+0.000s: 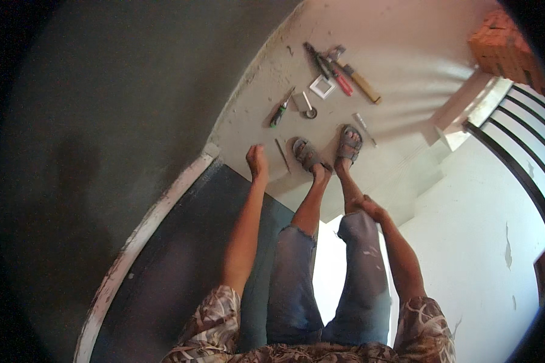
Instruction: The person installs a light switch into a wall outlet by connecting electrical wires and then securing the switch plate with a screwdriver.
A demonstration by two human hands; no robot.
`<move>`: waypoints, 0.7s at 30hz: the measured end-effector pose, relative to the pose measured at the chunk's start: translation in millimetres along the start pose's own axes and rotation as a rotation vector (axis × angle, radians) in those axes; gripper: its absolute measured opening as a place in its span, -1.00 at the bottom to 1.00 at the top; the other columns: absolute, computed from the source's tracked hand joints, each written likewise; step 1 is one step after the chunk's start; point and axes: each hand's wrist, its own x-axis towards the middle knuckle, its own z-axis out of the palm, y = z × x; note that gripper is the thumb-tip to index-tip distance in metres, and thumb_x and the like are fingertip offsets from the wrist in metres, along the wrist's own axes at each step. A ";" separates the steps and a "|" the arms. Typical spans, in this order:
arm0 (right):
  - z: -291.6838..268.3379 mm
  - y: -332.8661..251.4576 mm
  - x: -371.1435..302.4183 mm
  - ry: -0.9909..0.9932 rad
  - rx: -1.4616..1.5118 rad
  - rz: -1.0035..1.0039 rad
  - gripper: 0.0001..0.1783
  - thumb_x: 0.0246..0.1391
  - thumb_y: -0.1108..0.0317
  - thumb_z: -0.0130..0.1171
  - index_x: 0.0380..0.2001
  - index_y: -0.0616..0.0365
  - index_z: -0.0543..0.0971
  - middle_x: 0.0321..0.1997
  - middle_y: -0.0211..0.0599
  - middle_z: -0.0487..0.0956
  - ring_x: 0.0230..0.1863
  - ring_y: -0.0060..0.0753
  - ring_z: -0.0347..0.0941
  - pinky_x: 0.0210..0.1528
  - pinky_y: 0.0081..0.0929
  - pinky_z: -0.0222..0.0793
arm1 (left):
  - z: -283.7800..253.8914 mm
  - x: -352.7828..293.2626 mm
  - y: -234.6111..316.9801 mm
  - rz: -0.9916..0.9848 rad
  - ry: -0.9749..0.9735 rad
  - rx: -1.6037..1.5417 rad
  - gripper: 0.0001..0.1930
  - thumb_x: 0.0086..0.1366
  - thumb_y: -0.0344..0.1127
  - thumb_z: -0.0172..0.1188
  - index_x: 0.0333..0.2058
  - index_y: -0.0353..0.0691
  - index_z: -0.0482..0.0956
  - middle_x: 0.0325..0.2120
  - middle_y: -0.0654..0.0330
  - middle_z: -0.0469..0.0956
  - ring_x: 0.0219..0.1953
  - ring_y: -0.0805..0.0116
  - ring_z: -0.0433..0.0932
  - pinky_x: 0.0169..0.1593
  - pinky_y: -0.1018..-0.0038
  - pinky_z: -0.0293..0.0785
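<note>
My left hand (pixel 256 158) hangs over the floor near the wall, fingers curled closed; whatever they may hold is hidden. A thin dark rod (pixel 283 155) lies on the floor to its right. My right hand (pixel 372 207) is against my right leg just below the knee, fingers bent; I cannot make out anything in them. Beyond my feet lie a green-and-black screwdriver (pixel 278 115), a roll of black tape (pixel 310 113), a white square frame (pixel 322 86), red-handled pliers (pixel 344 83) and a hammer with a wooden handle (pixel 364 86). A slim pale-handled tool (pixel 364 129) lies right of my sandals.
A grey wall (pixel 133 109) rises on the left, with a pale edge strip (pixel 163 202) at its foot. Black railing bars (pixel 515 145) and an orange-red brick stack (pixel 505 45) stand at the right. Floor levels change beneath my legs.
</note>
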 end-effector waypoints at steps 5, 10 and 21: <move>-20.3 30.5 76.3 -0.057 0.711 -0.148 -0.35 0.20 0.03 0.05 0.14 0.37 0.34 0.07 0.01 0.48 0.04 -0.10 0.44 0.15 -0.31 0.33 | 74.5 90.2 -55.5 0.307 -0.172 0.875 -0.68 0.17 -0.12 0.20 -0.33 -0.32 0.54 -0.40 -0.08 0.57 -0.26 -0.09 0.56 -0.19 0.13 0.45; -13.6 65.5 139.3 -0.064 1.084 -0.033 -0.46 0.25 0.08 0.01 0.13 0.26 0.38 -0.04 -0.07 0.53 -0.02 -0.20 0.48 0.05 -0.36 0.42 | 119.9 170.6 -106.0 0.574 -0.101 1.246 -0.57 0.16 -0.02 0.29 -0.18 -0.28 0.53 -0.32 -0.03 0.61 -0.26 -0.04 0.60 -0.17 0.14 0.51; -49.2 -59.6 52.7 0.307 0.256 -0.412 -0.51 0.30 0.08 -0.04 0.19 0.11 0.36 -0.05 -0.13 0.54 0.00 -0.30 0.47 -0.02 -0.36 0.42 | 94.4 78.4 -47.7 0.252 -0.487 0.734 -0.54 0.22 0.03 0.25 -0.30 -0.35 0.50 -0.50 0.00 0.55 -0.43 0.26 0.55 -0.29 0.30 0.47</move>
